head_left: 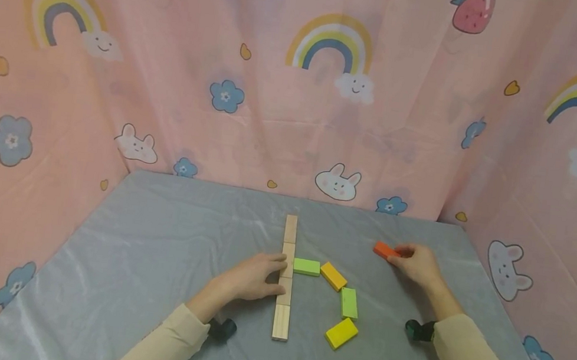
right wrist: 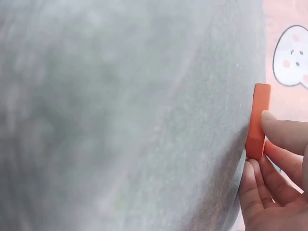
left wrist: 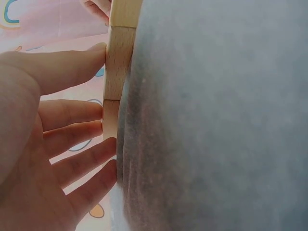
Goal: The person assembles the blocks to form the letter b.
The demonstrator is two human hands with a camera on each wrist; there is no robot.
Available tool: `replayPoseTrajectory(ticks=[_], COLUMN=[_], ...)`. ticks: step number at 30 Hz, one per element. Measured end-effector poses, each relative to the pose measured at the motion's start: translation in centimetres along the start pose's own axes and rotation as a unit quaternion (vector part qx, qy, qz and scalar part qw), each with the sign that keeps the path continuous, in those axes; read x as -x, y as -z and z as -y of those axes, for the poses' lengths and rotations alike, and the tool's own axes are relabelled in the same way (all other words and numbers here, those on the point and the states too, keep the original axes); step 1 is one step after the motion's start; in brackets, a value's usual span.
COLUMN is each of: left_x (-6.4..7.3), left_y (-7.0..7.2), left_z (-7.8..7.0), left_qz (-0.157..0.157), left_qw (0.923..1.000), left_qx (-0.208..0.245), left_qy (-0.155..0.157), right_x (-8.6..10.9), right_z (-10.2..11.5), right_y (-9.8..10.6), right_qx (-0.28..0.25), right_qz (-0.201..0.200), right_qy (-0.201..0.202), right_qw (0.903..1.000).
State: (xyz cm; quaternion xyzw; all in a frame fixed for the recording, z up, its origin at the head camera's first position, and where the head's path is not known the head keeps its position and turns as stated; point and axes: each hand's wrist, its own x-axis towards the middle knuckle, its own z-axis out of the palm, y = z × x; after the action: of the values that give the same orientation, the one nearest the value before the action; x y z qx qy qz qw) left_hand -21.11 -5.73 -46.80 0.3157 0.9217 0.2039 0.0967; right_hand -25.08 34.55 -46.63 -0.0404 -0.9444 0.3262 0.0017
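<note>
Several plain wooden blocks (head_left: 281,320) lie end to end in a straight row on the cloth. My left hand (head_left: 255,277) is at the row's left side; its fairly straight fingers and thumb touch the wooden blocks (left wrist: 119,62) in the left wrist view. Farther right, my right hand (head_left: 419,267) pinches an orange block (head_left: 383,250) between thumb and fingers, low over the cloth. In the right wrist view, the thumb presses one face of the orange block (right wrist: 260,103), with fingertips at its near end.
From the row a curve of blocks bends right: a green block (head_left: 306,267), an orange-yellow block (head_left: 333,276), another green block (head_left: 349,303) and a yellow block (head_left: 341,333). Grey cloth (head_left: 154,236) covers the table. A pink patterned curtain (head_left: 282,138) hangs around it.
</note>
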Motion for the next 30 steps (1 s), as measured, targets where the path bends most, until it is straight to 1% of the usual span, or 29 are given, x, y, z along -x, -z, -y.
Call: replayPoseTrajectory(ticks=[7, 16, 24, 30], left_x=[0.0, 0.0, 0.1, -0.1], left_y=[-0.2, -0.1, -0.1, -0.1], left_z=[0.0, 0.1, 0.2, 0.1], left_qz=[0.000, 0.003, 0.003, 0.008], left_qw=[1.0000, 0.9998, 0.9998, 1.0000], left_qx=[0.006, 0.018, 0.017, 0.005], left_qy=[-0.001, 0.001, 0.001, -0.002], right_x=[0.2, 0.8, 1.8, 2.7], right_z=[-0.1, 0.3, 1.4, 2.5], right_y=[0.1, 0.5, 0.6, 0.5], right_qx=[0.003, 0.004, 0.008, 0.004], right_qz=[0.006, 0.030, 0.037, 0.050], right_qy=[0.007, 0.025, 0.064, 0.068], right_qw=[1.0000, 0.9992, 0.9973, 0.9964])
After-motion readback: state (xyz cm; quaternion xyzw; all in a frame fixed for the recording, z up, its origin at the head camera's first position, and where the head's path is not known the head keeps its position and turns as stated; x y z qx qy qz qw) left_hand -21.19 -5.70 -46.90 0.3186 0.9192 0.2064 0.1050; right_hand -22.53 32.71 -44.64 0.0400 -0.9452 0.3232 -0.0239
